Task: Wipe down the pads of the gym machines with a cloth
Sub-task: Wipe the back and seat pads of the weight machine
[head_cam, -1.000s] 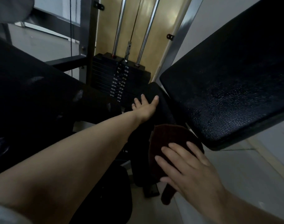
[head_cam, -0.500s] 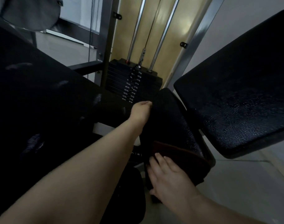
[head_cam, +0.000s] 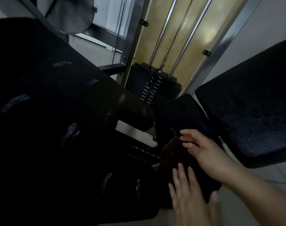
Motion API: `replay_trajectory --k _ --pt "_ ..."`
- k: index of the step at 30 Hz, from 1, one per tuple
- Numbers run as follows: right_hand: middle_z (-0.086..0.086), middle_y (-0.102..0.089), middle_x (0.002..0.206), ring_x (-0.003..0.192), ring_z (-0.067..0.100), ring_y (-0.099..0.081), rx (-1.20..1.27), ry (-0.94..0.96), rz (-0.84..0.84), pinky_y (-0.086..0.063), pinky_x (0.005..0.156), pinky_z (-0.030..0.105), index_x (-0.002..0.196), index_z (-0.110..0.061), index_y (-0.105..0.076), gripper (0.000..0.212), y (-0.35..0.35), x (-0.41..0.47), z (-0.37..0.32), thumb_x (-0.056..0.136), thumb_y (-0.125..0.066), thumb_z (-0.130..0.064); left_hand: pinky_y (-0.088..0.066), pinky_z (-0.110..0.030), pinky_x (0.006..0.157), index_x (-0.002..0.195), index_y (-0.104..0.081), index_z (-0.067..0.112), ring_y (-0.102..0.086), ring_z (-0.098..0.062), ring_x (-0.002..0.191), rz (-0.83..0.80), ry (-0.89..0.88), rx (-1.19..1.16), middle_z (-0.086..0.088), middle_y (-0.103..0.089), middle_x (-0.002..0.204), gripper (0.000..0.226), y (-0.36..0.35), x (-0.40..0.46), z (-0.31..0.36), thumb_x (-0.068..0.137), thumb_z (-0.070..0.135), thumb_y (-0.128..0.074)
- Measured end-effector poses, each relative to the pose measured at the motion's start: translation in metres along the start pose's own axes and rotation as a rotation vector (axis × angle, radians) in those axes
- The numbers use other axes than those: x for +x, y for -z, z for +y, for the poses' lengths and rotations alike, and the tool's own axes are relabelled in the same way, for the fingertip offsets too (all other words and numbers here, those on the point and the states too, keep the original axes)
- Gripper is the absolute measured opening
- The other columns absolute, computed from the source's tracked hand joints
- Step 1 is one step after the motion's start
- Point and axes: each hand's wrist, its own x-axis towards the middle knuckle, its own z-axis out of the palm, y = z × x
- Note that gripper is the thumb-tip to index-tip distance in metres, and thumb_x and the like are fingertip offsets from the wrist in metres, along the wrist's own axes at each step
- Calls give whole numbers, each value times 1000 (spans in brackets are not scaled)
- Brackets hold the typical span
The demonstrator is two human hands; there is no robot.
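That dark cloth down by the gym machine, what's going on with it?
A person is wiping a gym machine's padding. Both hands are on a dark reddish cloth draped over the narrow black pad in the middle: the right hand touches its upper part, and the left hand lies flat with straight fingers on its lower part. Larger black pads flank it, one at left and one at right. The weight stack stands behind.

black pads (head_cam: 253,111), dark brown cloth (head_cam: 176,154)
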Motion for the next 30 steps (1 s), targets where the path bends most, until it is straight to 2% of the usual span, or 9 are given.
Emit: replay_trajectory --k 2,4,6,8,11,18,21,26,30 --pt "-14 -59 115 115 2 -53 11 30 12 -39 92 11 114 -33 -55 30 10 5 -6 98 -45 -9 -6 -34 105 151 4 18 5 -19 147 -196 113 96 -1 -3 160 101 2 0 0 72 67 -35" --pt "-21 -57 117 111 -9 -50 -84 142 63 -35 84 0 119 -33 -57 29 23 8 -11 98 -47 -16 7 -38 108 149 12 20 14 -14 145 -318 201 168 -2 -3 161 86 8 16 20 85 75 -4" --pt "-24 -48 129 119 -12 -40 -292 233 86 -26 88 -4 130 -33 -52 34 30 11 -8 98 -47 -25 18 -44 110 148 18 27 31 -14 140 -325 287 203 5 23 158 111 8 28 33 51 80 22" --pt "-19 -34 146 135 -9 -20 -536 264 44 -12 103 4 140 -30 -44 43 29 11 2 98 -42 -39 9 -52 114 150 12 32 30 -20 141 -376 399 195 11 30 154 113 21 43 41 49 81 18" --pt "-10 -32 152 141 -2 -10 -755 380 95 -1 113 17 139 -24 -47 60 18 12 22 93 -20 -53 -10 -51 116 151 2 35 12 -30 146 -366 458 179 7 23 157 69 25 64 40 91 67 -10" --pt "-5 -46 143 139 3 -27 -543 447 262 -32 110 33 129 -16 -58 49 11 12 25 95 -33 -42 -29 -50 107 151 -17 19 -25 -33 135 -263 645 131 -9 -11 157 58 16 118 26 100 47 -15" --pt "-7 -44 144 140 0 -24 -537 441 250 -29 111 29 131 -17 -56 53 11 11 24 94 -32 -45 -32 -50 104 147 -27 13 -30 -33 130 -233 727 144 -10 -26 151 55 11 149 25 101 41 -19" --pt "-21 -28 149 138 -15 -5 -556 356 181 -8 111 11 143 -26 -41 70 13 16 21 88 -14 -60 -32 -50 105 142 -35 12 -31 -33 129 -195 735 112 -10 -28 148 53 2 189 23 99 40 -23" --pt "-27 -31 145 137 -16 -10 -446 333 209 -13 106 6 141 -31 -42 67 14 18 18 88 -15 -62 -31 -50 105 142 -35 13 -31 -35 128 -191 763 130 -14 -24 145 53 3 209 28 99 41 -23"
